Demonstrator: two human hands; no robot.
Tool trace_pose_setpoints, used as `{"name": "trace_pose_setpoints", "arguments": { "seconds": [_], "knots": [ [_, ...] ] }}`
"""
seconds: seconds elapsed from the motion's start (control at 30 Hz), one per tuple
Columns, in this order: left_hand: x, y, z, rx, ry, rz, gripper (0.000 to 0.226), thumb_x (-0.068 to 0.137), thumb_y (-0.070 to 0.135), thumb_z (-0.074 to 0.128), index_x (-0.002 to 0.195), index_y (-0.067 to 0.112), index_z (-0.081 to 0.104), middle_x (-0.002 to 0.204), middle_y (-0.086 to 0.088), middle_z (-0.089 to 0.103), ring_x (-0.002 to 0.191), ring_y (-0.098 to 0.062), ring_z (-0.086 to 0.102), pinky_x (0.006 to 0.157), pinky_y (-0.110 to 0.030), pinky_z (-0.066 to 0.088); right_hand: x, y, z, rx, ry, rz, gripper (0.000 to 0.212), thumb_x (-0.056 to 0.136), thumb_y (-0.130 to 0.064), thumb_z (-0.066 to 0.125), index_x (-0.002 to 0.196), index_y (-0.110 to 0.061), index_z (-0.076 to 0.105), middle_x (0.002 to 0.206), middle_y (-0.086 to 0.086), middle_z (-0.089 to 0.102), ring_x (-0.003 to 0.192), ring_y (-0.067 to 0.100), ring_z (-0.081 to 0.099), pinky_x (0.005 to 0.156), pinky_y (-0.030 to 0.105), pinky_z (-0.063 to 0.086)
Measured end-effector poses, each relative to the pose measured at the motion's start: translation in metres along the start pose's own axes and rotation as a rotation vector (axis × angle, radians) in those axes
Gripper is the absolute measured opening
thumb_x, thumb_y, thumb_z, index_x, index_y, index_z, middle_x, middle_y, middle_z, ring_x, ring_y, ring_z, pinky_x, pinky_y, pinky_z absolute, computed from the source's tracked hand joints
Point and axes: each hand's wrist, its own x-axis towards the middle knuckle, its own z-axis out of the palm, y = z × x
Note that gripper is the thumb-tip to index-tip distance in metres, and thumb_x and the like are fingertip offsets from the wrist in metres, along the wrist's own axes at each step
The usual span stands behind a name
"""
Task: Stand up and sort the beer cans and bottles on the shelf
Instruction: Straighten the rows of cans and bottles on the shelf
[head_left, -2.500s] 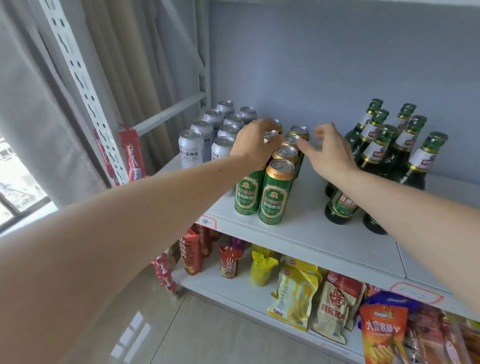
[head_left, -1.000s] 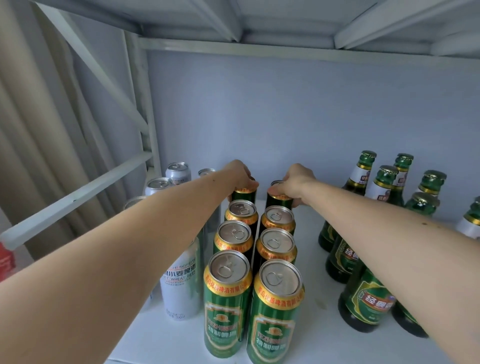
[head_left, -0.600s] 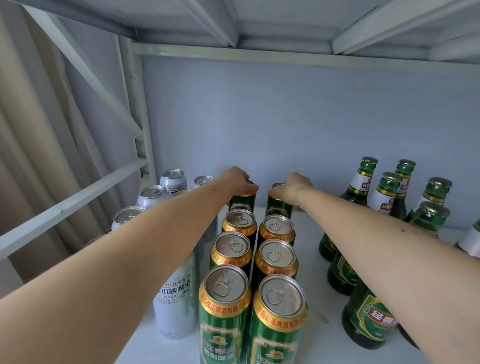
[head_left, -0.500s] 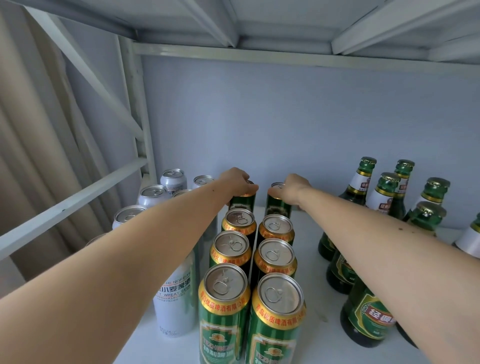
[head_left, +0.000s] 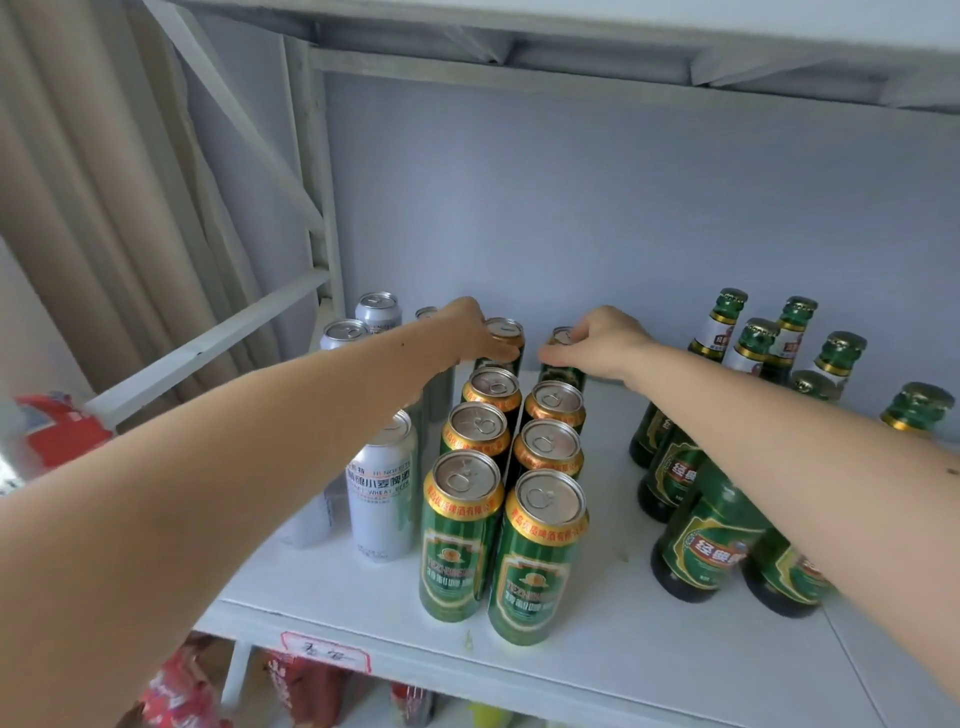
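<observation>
Two columns of upright green beer cans (head_left: 537, 551) run front to back on the white shelf (head_left: 623, 660). My left hand (head_left: 467, 330) curls around the left side of the rearmost left green can (head_left: 505, 332), whose top shows. My right hand (head_left: 597, 343) grips the rim of the rearmost right green can (head_left: 563, 371) from above. Several silver wheat-beer cans (head_left: 382, 499) stand to the left, partly hidden by my left forearm. Several green bottles (head_left: 701, 535) stand to the right, some behind my right forearm.
The shelf above (head_left: 571, 31) hangs low over the cans. A grey back wall (head_left: 571, 208) closes the rear. White frame bars (head_left: 208, 345) and a beige curtain (head_left: 78, 208) are on the left. Red snack packs (head_left: 57, 436) hang left; more snacks (head_left: 176, 696) lie below.
Both hands stay at the two rearmost green cans. My left hand has slipped from the can's top to its side, uncovering the lid. The view has pulled back, showing the shelf's front edge.
</observation>
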Motion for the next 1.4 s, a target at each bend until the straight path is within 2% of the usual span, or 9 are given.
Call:
{"name": "trace_pose_setpoints", "arguments": {
  "seconds": [0.1, 0.2, 0.27, 0.47, 0.6, 0.73, 1.03, 1.17, 1.4],
  "knots": [
    [-0.021, -0.007, -0.002, -0.041, -0.134, -0.037, 0.058, 0.078, 0.038, 0.077, 0.122, 0.006, 0.057, 0.094, -0.012, 0.060, 0.066, -0.020, 0.052, 0.062, -0.025, 0.045, -0.022, -0.001, 0.001, 0.053, -0.182, 0.085, 0.074, 0.075, -0.048, 0.078, 0.130, -0.007, 0.052, 0.128, 0.007, 0.057, 0.110, 0.024, 0.056, 0.082, 0.039, 0.056],
    [-0.036, -0.009, 0.000, -0.146, -0.232, -0.079, 0.066, 0.078, 0.031, 0.078, 0.134, 0.012, 0.051, 0.120, -0.015, 0.061, 0.099, -0.031, 0.063, 0.085, -0.041, 0.056, -0.036, -0.002, 0.004, 0.056, -0.268, 0.129, 0.079, 0.073, -0.043, 0.081, 0.136, -0.008, 0.048, 0.131, 0.011, 0.057, 0.113, 0.028, 0.057, 0.079, 0.043, 0.058],
    [-0.044, -0.008, 0.003, -0.173, -0.245, -0.082, 0.066, 0.078, 0.026, 0.078, 0.137, 0.014, 0.050, 0.127, -0.015, 0.058, 0.105, -0.034, 0.062, 0.089, -0.047, 0.055, -0.041, -0.004, 0.006, 0.074, -0.277, 0.139, 0.078, 0.074, -0.037, 0.082, 0.136, -0.006, 0.047, 0.129, 0.014, 0.058, 0.109, 0.029, 0.060, 0.077, 0.044, 0.059],
    [-0.049, -0.003, 0.007, -0.141, -0.200, -0.022, 0.060, 0.079, 0.017, 0.077, 0.132, 0.006, 0.052, 0.107, -0.012, 0.060, 0.085, -0.028, 0.065, 0.076, -0.037, 0.058, -0.042, -0.005, 0.011, 0.060, -0.218, 0.082, 0.064, 0.076, -0.030, 0.081, 0.127, -0.001, 0.055, 0.119, 0.015, 0.061, 0.092, 0.026, 0.065, 0.074, 0.039, 0.061],
    [-0.046, -0.001, 0.007, -0.037, -0.191, 0.009, 0.059, 0.084, 0.023, 0.073, 0.135, 0.003, 0.049, 0.111, -0.018, 0.062, 0.099, -0.040, 0.065, 0.081, -0.042, 0.056, -0.037, -0.003, 0.007, -0.059, -0.196, 0.023, 0.059, 0.076, -0.038, 0.080, 0.119, -0.001, 0.062, 0.108, 0.011, 0.063, 0.088, 0.024, 0.066, 0.074, 0.035, 0.061],
    [-0.037, 0.001, 0.008, 0.045, -0.179, 0.041, 0.058, 0.088, 0.026, 0.068, 0.136, 0.001, 0.047, 0.124, -0.017, 0.057, 0.096, -0.038, 0.066, 0.081, -0.043, 0.058, -0.026, 0.000, 0.006, -0.087, -0.164, 0.027, 0.054, 0.079, -0.036, 0.078, 0.117, -0.001, 0.062, 0.108, 0.012, 0.064, 0.090, 0.024, 0.066, 0.076, 0.035, 0.060],
    [-0.013, 0.004, 0.010, 0.061, -0.140, 0.022, 0.047, 0.088, 0.026, 0.068, 0.125, 0.001, 0.053, 0.111, -0.019, 0.062, 0.091, -0.036, 0.067, 0.079, -0.043, 0.059, -0.003, 0.003, 0.007, -0.102, -0.100, 0.073, 0.052, 0.078, -0.036, 0.078, 0.112, -0.001, 0.061, 0.106, 0.012, 0.062, 0.092, 0.025, 0.063, 0.074, 0.036, 0.059],
    [-0.008, 0.004, 0.010, 0.029, -0.145, 0.013, 0.051, 0.085, 0.026, 0.071, 0.127, 0.002, 0.053, 0.115, -0.018, 0.061, 0.097, -0.036, 0.064, 0.078, -0.043, 0.059, -0.002, 0.001, 0.012, -0.109, -0.090, 0.069, 0.044, 0.080, -0.038, 0.076, 0.105, -0.005, 0.059, 0.097, 0.008, 0.058, 0.087, 0.022, 0.058, 0.053, 0.024, 0.044],
    [-0.013, -0.003, 0.011, -0.061, -0.117, 0.028, 0.062, 0.085, 0.029, 0.071, 0.138, 0.010, 0.044, 0.125, -0.015, 0.057, 0.100, -0.030, 0.062, 0.081, -0.041, 0.059, -0.008, 0.002, 0.011, -0.120, -0.101, 0.081, 0.041, 0.086, -0.042, 0.069, 0.072, -0.012, 0.044, 0.073, 0.001, 0.049, 0.068, 0.016, 0.050, 0.049, 0.025, 0.031]
  ]
}}
